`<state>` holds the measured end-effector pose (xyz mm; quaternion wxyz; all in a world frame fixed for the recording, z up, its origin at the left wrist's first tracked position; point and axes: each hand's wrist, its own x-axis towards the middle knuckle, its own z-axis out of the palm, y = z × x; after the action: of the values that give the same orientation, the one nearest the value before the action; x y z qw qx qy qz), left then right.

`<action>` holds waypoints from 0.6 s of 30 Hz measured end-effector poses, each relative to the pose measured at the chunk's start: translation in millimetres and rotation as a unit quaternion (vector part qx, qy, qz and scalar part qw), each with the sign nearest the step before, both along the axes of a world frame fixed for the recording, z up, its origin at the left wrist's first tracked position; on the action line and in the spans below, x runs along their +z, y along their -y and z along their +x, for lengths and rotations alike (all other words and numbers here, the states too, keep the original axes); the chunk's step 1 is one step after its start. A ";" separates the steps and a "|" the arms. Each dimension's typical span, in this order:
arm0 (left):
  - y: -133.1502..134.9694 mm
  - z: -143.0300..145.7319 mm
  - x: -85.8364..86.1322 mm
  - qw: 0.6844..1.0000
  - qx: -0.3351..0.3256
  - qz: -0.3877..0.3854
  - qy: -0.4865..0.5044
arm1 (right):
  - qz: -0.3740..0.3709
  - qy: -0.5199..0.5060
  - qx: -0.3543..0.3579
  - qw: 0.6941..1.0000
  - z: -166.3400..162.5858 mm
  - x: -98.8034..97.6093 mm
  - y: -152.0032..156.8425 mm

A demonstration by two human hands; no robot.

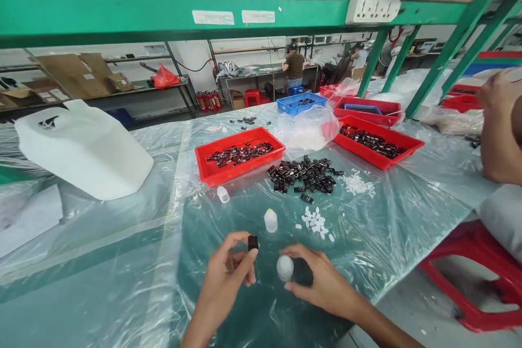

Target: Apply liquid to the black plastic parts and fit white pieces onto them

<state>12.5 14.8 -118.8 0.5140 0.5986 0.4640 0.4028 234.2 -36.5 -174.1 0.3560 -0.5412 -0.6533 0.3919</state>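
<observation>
Fingers (pixel 243 269) above shiny plastic sheeting (pixel 367 228), green shelf beam (pixel 155 11) beyond.

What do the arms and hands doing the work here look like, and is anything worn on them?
They are a person's own: the left hand and the right hand each have four fingers and a thumb, with no glove, ring or watch to be seen. The forearms are bare as far as they show, with no sleeve, cable or marking visible.
</observation>
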 end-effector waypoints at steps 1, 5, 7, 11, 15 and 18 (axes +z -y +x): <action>-1.7 -0.6 -7.4 1.000 0.003 -0.013 0.014 | 0.007 -0.001 0.000 1.000 5.7 1.9 -1.2; -4.8 -5.2 -22.8 0.998 0.008 -0.036 0.050 | 0.039 0.010 -0.029 0.999 29.8 11.3 -14.4; -2.4 -7.7 -23.6 0.998 0.012 -0.035 0.056 | 0.053 0.037 -0.048 0.997 35.9 15.6 -25.7; 6.7 -12.3 -16.9 0.998 0.018 0.001 0.053 | 0.079 0.096 -0.041 0.991 27.3 17.6 -54.5; 12.8 -18.3 -10.3 0.997 0.017 0.060 0.033 | 0.089 0.120 -0.010 0.989 6.1 9.6 -82.9; 13.6 -22.9 -10.3 0.994 0.018 0.102 0.024 | 0.088 0.107 0.021 0.990 -4.3 4.9 -96.4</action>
<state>-10.4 1.2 -129.1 0.4536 0.6296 0.4187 0.4716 230.0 60.0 -169.2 0.3219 -0.5324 -0.7312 0.2797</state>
